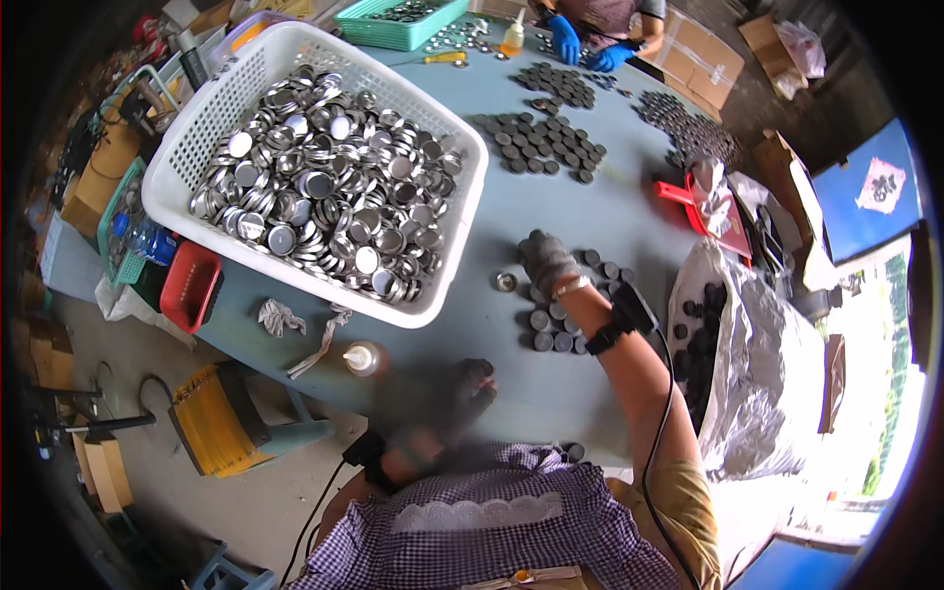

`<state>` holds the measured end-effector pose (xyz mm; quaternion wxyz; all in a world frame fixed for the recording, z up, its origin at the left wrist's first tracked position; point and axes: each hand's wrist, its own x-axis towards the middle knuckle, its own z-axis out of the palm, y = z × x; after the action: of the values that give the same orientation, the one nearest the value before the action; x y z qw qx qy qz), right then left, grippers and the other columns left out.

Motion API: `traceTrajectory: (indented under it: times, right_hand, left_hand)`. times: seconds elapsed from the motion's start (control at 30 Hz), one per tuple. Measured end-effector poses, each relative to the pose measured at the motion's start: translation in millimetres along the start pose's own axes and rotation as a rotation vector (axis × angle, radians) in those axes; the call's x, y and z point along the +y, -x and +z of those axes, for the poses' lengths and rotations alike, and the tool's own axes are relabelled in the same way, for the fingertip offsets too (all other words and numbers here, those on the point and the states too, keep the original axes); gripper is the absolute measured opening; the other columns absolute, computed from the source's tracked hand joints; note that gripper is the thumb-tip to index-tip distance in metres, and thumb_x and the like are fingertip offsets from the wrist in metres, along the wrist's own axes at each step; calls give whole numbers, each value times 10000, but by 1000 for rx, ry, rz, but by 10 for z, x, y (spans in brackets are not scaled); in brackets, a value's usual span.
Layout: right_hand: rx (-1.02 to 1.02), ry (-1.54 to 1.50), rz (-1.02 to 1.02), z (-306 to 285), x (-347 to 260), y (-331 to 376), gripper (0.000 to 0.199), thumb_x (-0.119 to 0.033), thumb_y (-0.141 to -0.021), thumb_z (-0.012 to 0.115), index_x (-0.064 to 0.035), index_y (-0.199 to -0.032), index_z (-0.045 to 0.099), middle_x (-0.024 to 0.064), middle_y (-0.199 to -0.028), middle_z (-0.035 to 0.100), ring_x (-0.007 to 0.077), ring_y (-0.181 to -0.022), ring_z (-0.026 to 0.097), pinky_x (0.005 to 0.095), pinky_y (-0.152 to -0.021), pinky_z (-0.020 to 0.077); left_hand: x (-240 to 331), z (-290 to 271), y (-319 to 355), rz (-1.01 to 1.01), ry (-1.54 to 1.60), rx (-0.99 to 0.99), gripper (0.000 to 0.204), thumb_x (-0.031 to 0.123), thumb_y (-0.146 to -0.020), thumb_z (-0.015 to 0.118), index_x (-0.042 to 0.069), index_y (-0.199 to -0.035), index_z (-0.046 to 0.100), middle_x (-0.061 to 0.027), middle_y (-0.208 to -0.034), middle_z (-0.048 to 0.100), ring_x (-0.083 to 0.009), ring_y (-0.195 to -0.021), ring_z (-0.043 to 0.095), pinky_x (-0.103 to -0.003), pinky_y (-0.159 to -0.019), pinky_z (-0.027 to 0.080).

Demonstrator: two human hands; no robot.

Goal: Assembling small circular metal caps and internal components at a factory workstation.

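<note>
My right hand, in a dark grey glove, reaches over the table at the near edge of a group of dark round caps. Its fingers are bunched together, and their tips are hidden from above. Just left of it lies a single silver metal cap. Low in front of my body, my left hand is also gloved and smeared by motion; its fingers look curled, but I cannot make out what they hold. A large white plastic basket full of shiny round metal caps stands to the left.
Rows of dark caps lie farther back. Across the table works a person in blue gloves. A bottle with a nozzle stands at the near edge, beside a red bin. On the right are a red dustpan and a silvery sack.
</note>
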<state>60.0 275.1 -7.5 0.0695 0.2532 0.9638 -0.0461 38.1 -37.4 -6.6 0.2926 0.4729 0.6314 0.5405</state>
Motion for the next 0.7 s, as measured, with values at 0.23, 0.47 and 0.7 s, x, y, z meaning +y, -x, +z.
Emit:
traceTrajectory:
  times: [0.23, 0.47, 0.7]
  right_hand:
    - [339, -103, 146, -639, -141, 702, 361, -161, -829, 613, -63, -1176, 595, 164, -1169, 574, 342, -1084, 575, 430, -898, 492]
    - [734, -513, -52, -766, -580, 2324, 355, -83, -777, 699, -42, -1115, 598, 160, -1002, 624, 353, -868, 614, 409, -743, 510]
    - [682, -760, 395, -275, -548, 3389, 246, -10, -779, 661, -4, -1020, 610, 110, -842, 618, 237, -696, 614, 302, -640, 498]
  left_hand:
    - [-107, 185, 42, -54, 24, -31, 271, 22, -818, 696, 32, -1071, 598, -63, -963, 576, -152, -813, 552, -289, -789, 504]
    - [274, 772, 39, 307, -415, -757, 543, 233, -765, 712, 61, -1261, 573, -177, -1285, 546, -336, -1209, 506, -411, -1056, 401]
    - [439, 1429, -64, 377, -459, -1078, 357, 190, -774, 664, 26, -1086, 601, -156, -1111, 603, -328, -1008, 575, -423, -910, 468]
